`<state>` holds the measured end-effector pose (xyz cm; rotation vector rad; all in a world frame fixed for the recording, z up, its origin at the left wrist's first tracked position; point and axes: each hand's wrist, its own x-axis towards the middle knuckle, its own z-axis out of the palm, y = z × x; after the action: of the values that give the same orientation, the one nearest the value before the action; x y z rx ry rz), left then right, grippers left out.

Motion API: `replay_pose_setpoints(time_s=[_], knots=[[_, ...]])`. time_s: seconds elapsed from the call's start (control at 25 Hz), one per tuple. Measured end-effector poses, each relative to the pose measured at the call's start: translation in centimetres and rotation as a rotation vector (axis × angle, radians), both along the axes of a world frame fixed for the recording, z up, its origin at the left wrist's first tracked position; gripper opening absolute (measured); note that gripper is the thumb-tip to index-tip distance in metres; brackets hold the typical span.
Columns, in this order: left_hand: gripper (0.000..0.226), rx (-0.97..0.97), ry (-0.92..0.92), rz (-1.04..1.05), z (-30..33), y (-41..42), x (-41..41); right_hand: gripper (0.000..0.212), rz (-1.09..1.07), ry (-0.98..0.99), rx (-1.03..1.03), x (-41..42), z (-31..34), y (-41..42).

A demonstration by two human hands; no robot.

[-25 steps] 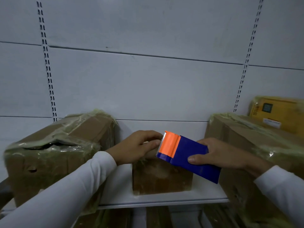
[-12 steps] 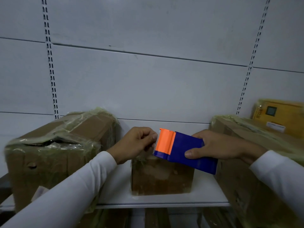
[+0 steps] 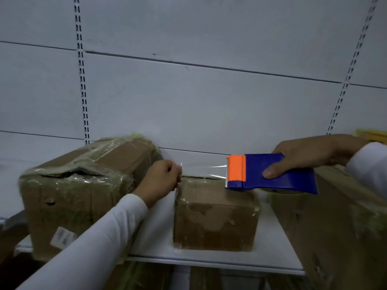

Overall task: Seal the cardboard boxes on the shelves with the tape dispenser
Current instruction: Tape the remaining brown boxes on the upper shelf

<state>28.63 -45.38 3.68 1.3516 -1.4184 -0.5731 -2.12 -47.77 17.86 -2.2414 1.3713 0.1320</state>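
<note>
A small cardboard box (image 3: pixel 215 222) stands in the middle of the white shelf (image 3: pixel 201 258). My right hand (image 3: pixel 307 155) grips a blue tape dispenser (image 3: pixel 276 174) with an orange cutter end, held above the box's right top edge. A strip of clear tape (image 3: pixel 201 170) stretches from the cutter leftward over the box top. My left hand (image 3: pixel 161 181) pinches the free end of that tape at the box's upper left corner.
A larger tape-wrapped cardboard box (image 3: pixel 79 189) sits on the left of the shelf. Another big box (image 3: pixel 335 227) fills the right side, and a yellow package (image 3: pixel 370 135) peeks out behind my right wrist. More boxes show below the shelf.
My hands have drawn apart: the dispenser moved right, and a length of clear tape now spans between it and my left hand over the small box.
</note>
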Motion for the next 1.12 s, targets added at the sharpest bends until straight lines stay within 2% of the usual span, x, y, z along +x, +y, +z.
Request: replay_pose_setpoints(time_s=[0.2, 0.48, 0.72, 0.96, 1.12], knots=[[0.034, 0.022, 0.048, 0.159, -0.6, -0.7, 0.5, 0.068, 0.01, 0.088, -0.014, 2.8, 0.1, -2.7], [0.032, 0.129, 0.041, 0.263, -2.1, -2.3, 0.2, 0.054, -0.025, 0.155, 0.035, 4.7, -0.9, -5.6], [0.03, 0.163, 0.148, 0.292, -3.5, -3.1, 0.4, 0.071, -0.06, 0.213, 0.063, 6.6, -2.4, -6.9], [0.026, 0.224, 0.153, 0.256, -4.8, -3.1, 0.8, 0.051, -0.114, 0.282, 0.076, 7.8, -3.1, -7.4], [0.021, 0.245, 0.169, 0.25, -5.1, -3.1, 0.9, 0.049, -0.127, 0.308, 0.074, 8.1, -3.3, -7.4]])
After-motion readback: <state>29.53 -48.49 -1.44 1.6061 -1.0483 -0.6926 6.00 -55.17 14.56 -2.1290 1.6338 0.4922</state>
